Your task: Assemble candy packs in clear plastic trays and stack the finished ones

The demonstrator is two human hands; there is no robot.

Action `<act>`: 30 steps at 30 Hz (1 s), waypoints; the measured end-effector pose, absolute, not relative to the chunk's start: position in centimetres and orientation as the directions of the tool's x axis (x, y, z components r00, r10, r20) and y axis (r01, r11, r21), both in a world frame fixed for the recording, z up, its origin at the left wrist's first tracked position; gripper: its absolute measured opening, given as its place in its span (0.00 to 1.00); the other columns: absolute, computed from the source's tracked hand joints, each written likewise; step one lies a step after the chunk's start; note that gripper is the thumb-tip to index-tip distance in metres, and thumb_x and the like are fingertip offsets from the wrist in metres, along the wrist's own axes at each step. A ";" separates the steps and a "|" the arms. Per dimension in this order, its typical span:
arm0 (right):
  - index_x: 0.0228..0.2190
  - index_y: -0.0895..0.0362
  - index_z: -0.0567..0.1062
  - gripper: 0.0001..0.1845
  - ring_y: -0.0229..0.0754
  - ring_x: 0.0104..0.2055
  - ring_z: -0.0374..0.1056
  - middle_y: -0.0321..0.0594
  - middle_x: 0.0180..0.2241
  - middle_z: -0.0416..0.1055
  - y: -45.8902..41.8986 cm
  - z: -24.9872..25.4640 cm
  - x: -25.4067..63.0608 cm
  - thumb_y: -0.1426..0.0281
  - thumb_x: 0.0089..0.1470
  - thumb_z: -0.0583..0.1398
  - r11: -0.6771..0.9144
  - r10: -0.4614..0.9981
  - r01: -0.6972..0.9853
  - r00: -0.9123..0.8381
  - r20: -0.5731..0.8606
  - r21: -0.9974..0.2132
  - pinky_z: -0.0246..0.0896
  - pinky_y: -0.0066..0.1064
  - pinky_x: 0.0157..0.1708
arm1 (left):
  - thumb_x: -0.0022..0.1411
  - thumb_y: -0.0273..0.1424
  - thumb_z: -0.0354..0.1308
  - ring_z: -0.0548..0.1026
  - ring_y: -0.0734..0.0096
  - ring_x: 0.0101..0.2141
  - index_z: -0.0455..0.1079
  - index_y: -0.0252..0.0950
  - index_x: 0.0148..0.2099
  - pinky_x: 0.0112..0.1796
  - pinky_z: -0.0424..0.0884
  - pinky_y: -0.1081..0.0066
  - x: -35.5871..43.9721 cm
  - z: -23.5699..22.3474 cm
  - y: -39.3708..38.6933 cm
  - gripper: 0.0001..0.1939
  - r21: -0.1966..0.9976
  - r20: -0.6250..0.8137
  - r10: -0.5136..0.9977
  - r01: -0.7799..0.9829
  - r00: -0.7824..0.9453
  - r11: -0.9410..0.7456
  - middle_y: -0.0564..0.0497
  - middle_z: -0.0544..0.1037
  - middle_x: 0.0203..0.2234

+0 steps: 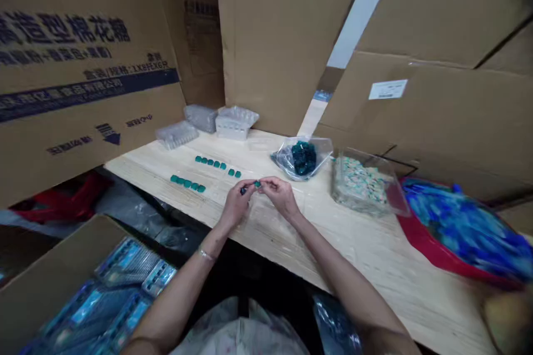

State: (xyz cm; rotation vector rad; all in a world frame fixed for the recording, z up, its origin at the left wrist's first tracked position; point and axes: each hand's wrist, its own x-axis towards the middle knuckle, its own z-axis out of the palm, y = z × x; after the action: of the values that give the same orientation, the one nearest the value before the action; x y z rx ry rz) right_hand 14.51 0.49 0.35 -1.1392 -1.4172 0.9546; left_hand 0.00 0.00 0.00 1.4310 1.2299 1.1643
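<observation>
Over the pale wooden table [375, 255], my left hand [236, 203] and my right hand [280, 194] meet fingertip to fingertip. Both are pinched on a small teal piece [257, 183] held between them, with a darker bit at my left fingertips. Two rows of the same teal pieces lie on the table to the left: a far row [216, 165] and a near row [187, 183]. A clear bag of dark teal pieces [303, 157] sits just beyond my hands.
A clear tub of pale mixed pieces [361, 183] and a red basin with blue material [458, 233] stand to the right. Clear plastic trays [206, 122] lie at the back. Cardboard boxes wall the table. An open carton of blue packs [104, 299] sits lower left.
</observation>
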 end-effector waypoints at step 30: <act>0.32 0.58 0.79 0.09 0.42 0.38 0.71 0.45 0.35 0.77 6.9 -1.4 12.5 0.72 0.53 0.57 0.451 0.885 0.646 -0.235 0.402 -0.616 0.63 0.31 0.42 | 0.55 0.35 0.56 0.74 0.69 0.33 0.73 0.36 0.36 0.37 0.67 0.70 -4.3 -3.2 -0.3 0.10 0.963 0.127 0.991 0.246 -0.053 -0.110 0.50 0.78 0.30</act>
State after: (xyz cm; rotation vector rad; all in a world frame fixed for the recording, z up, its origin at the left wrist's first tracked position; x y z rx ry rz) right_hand 12.47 6.87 -1.35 -1.2792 -1.9747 0.4188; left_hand -4.29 -0.26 -3.24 1.4478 1.3826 1.2242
